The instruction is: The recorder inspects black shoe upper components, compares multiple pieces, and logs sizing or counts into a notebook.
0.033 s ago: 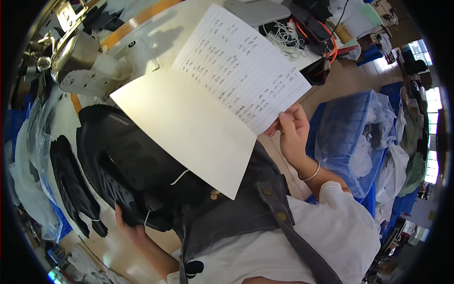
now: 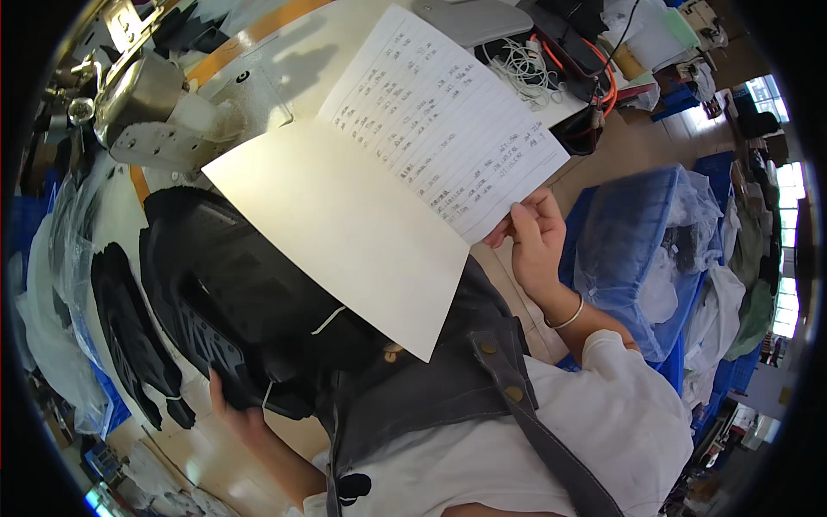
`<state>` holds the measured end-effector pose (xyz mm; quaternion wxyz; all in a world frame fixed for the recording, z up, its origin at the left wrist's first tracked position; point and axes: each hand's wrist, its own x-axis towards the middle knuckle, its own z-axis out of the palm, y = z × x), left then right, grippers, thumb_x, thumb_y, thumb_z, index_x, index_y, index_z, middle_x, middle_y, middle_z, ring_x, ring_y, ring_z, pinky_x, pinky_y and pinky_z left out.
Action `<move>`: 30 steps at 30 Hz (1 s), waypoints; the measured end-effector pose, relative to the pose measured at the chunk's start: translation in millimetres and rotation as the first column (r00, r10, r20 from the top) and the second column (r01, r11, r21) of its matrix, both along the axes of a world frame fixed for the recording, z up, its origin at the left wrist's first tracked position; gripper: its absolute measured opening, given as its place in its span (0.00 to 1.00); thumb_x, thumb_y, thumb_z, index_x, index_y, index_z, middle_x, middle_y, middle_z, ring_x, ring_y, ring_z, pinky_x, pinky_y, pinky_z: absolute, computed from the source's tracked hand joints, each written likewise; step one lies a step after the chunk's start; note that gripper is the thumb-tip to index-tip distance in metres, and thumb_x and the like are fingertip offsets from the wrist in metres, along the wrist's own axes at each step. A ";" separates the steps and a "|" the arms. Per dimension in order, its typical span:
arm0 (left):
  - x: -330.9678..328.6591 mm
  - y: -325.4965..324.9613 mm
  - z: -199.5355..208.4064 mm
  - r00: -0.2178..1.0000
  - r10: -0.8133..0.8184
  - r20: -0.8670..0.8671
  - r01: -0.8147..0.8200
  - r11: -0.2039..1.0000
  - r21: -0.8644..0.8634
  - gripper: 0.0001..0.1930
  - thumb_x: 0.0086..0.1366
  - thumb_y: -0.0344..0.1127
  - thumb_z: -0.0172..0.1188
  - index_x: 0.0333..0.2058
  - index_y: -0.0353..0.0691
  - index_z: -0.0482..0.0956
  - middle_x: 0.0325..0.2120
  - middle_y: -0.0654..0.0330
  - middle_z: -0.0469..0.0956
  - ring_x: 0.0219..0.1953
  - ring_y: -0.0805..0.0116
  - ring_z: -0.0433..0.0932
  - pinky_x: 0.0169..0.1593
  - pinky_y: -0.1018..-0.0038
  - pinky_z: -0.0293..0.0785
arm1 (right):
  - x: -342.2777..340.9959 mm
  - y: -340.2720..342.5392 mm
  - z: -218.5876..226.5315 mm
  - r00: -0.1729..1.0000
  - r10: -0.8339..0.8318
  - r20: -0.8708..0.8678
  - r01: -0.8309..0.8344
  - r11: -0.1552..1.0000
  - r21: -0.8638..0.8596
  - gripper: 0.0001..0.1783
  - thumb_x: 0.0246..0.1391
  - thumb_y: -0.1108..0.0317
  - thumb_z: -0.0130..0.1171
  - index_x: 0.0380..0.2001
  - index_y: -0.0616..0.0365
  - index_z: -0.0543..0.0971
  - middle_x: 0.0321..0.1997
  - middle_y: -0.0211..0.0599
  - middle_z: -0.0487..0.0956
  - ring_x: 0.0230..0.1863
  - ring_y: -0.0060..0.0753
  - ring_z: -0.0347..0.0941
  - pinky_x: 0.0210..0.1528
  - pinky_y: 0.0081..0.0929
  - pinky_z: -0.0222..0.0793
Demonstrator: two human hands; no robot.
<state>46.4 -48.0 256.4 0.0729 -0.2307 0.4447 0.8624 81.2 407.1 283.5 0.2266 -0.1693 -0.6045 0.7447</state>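
— Changing anything since a moment back?
— Nothing: still propping the open notebook (image 2: 388,172) mid-scene, right hand (image 2: 534,246) pinching its right edge.
— Nearer left?
— Left hand (image 2: 237,414) still gripping black fabric (image 2: 233,293) beside the sewing machine (image 2: 155,103).

Open notebook (image 2: 388,172) above the dark fabric (image 2: 233,302), sewing machine (image 2: 146,95) behind-left, plastic-lined bin (image 2: 637,250) right.

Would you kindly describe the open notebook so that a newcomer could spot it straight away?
Start at the pale worktable with the sewing machine at its left end. Above the black fabric pieces lies the open notebook, its lower corner pinched by the right hand. Unlike everything around it, it is a broad cream spread: one page blank, the other lined and handwritten.
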 end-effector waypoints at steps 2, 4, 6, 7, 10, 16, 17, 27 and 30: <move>0.1 0.3 -1.6 1.000 0.020 -0.010 -0.020 1.000 0.007 0.20 0.63 0.40 0.54 0.49 0.32 0.72 0.48 0.55 0.75 0.48 0.62 0.74 0.54 0.66 0.70 | 0.4 2.7 -1.3 1.000 -0.001 -0.015 0.001 1.000 -0.016 0.04 0.60 0.74 0.45 0.38 0.62 0.65 0.22 0.41 0.76 0.22 0.27 0.74 0.24 0.19 0.68; 0.6 0.9 -0.3 1.000 -0.009 -0.024 0.010 0.999 0.033 0.20 0.63 0.39 0.54 0.49 0.32 0.72 0.48 0.55 0.75 0.49 0.62 0.74 0.55 0.66 0.69 | 1.7 4.6 -2.8 1.000 -0.011 0.024 0.010 0.999 0.048 0.06 0.61 0.70 0.45 0.36 0.61 0.65 0.26 0.42 0.77 0.21 0.28 0.74 0.24 0.21 0.69; 0.9 3.0 -0.4 0.999 -0.006 -0.040 0.007 1.000 0.021 0.20 0.63 0.39 0.54 0.49 0.32 0.72 0.48 0.55 0.75 0.49 0.61 0.74 0.55 0.65 0.70 | 1.1 5.0 -1.5 1.000 0.001 0.015 -0.001 0.999 0.041 0.05 0.61 0.71 0.45 0.37 0.62 0.65 0.25 0.42 0.77 0.22 0.27 0.74 0.24 0.20 0.68; 1.2 3.2 0.0 0.999 -0.002 -0.038 0.003 1.000 0.021 0.20 0.63 0.39 0.54 0.49 0.32 0.72 0.48 0.55 0.75 0.49 0.61 0.74 0.55 0.65 0.70 | 0.8 4.9 -1.0 1.000 0.007 0.005 -0.007 0.999 0.035 0.05 0.61 0.73 0.44 0.38 0.63 0.65 0.24 0.42 0.76 0.22 0.27 0.74 0.25 0.19 0.68; 0.9 5.0 2.5 1.000 -0.007 -0.029 0.007 1.000 0.015 0.21 0.63 0.40 0.54 0.50 0.32 0.72 0.48 0.55 0.75 0.49 0.61 0.74 0.54 0.65 0.70 | -0.3 4.8 -1.6 1.000 0.003 -0.008 -0.003 0.999 0.035 0.05 0.62 0.72 0.44 0.39 0.63 0.65 0.25 0.42 0.76 0.22 0.26 0.74 0.25 0.19 0.68; 1.7 -4.7 -4.3 0.998 -0.058 -0.010 0.059 0.998 0.034 0.21 0.63 0.41 0.54 0.50 0.33 0.72 0.48 0.55 0.75 0.49 0.61 0.74 0.55 0.64 0.70 | -0.1 5.0 -2.5 1.000 0.004 0.001 -0.005 0.998 0.067 0.06 0.62 0.68 0.45 0.37 0.60 0.65 0.26 0.41 0.77 0.21 0.27 0.74 0.24 0.20 0.68; 1.4 -4.5 -4.6 0.999 -0.051 -0.014 0.052 0.998 0.031 0.21 0.63 0.41 0.54 0.50 0.33 0.72 0.48 0.55 0.75 0.49 0.61 0.74 0.55 0.64 0.70 | 0.0 5.7 -3.6 1.000 0.002 0.004 -0.003 0.997 0.072 0.06 0.62 0.68 0.45 0.37 0.60 0.65 0.26 0.41 0.77 0.21 0.27 0.74 0.24 0.20 0.68; 2.4 -2.8 -2.4 0.996 -0.076 -0.050 0.078 0.996 0.045 0.21 0.64 0.42 0.54 0.50 0.32 0.71 0.48 0.54 0.75 0.49 0.61 0.74 0.55 0.64 0.69 | -1.1 5.0 -2.0 1.000 0.002 -0.005 -0.002 0.999 0.046 0.05 0.62 0.71 0.44 0.38 0.62 0.64 0.22 0.42 0.76 0.21 0.28 0.74 0.24 0.20 0.68; 2.9 -6.7 -7.3 0.995 -0.084 -0.054 0.087 0.994 0.058 0.21 0.63 0.42 0.54 0.50 0.32 0.71 0.48 0.54 0.74 0.50 0.61 0.74 0.55 0.64 0.69 | -1.2 4.9 -2.0 1.000 0.002 -0.002 -0.002 0.999 0.042 0.05 0.62 0.71 0.44 0.38 0.62 0.64 0.22 0.42 0.76 0.21 0.28 0.74 0.24 0.20 0.68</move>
